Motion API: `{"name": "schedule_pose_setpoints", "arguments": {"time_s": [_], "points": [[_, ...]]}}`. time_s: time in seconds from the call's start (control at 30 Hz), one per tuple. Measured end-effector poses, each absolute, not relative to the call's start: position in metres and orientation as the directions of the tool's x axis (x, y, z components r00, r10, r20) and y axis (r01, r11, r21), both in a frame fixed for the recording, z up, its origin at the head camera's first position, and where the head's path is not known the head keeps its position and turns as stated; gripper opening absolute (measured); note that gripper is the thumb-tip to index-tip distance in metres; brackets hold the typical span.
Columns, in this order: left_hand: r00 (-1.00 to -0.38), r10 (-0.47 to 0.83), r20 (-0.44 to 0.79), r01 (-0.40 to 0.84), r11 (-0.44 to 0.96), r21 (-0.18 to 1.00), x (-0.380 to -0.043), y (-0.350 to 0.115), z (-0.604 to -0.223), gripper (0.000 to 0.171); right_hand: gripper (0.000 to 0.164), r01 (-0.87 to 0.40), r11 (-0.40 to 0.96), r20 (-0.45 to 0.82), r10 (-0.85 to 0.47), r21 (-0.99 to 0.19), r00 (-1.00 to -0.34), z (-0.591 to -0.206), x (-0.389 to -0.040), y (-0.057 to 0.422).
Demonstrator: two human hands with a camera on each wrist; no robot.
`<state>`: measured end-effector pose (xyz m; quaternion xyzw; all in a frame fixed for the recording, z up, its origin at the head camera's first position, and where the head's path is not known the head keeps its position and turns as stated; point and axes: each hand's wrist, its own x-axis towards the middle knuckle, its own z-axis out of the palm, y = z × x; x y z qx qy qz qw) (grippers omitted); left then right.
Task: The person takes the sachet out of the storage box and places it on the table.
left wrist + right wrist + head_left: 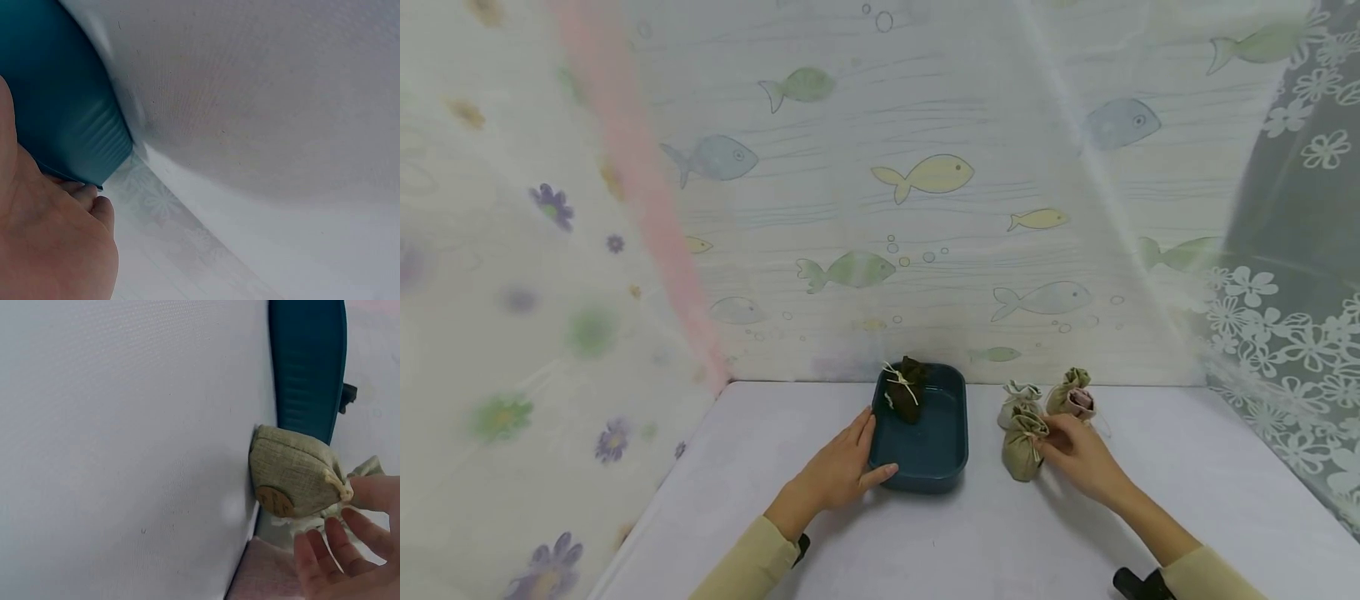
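My left hand (833, 473) lies along the left side of a dark blue rectangular dish (925, 477), fingers stretched along its wall and thumb at the front rim. In the left wrist view the fingertips are at the dish's rim. Inside the dish, at the back left, is a dark brown pouch (906, 403) tied with pale cord. My right hand (1084, 460) pinches the gathered neck of an olive drawstring pouch (1021, 458). The right wrist view shows that pouch's round brown patch (275, 501) and its knotted cord (337, 484).
Behind the olive pouch stand a pale grey pouch (1009, 410), a tan pouch (1062, 393) and a pinkish pouch (1081, 403), close together. A white cloth covers the table (940, 550). A fish-printed curtain (850, 208) hangs at the table's back edge.
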<state>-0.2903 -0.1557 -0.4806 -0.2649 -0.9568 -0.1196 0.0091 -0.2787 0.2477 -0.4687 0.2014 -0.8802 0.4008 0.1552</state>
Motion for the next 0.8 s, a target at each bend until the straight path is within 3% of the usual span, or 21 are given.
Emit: {"name": "schedule_pose_setpoints", "arguments": {"time_s": [0.3,0.8], "points": [[-0.861,0.504,0.060,0.504,0.835,0.219,-0.288,-0.154,-0.474,0.102,0.026,-0.434,0.612,0.391,-0.214,-0.660,-0.895,-0.461,-0.270,0.259],[-0.867,0.495,0.056,0.494,0.844,0.209,-0.286,-0.152,-0.470,0.099,0.032,-0.407,0.587,0.346,-0.221,-0.700,-0.912,-0.447,-0.256,0.261]]}}
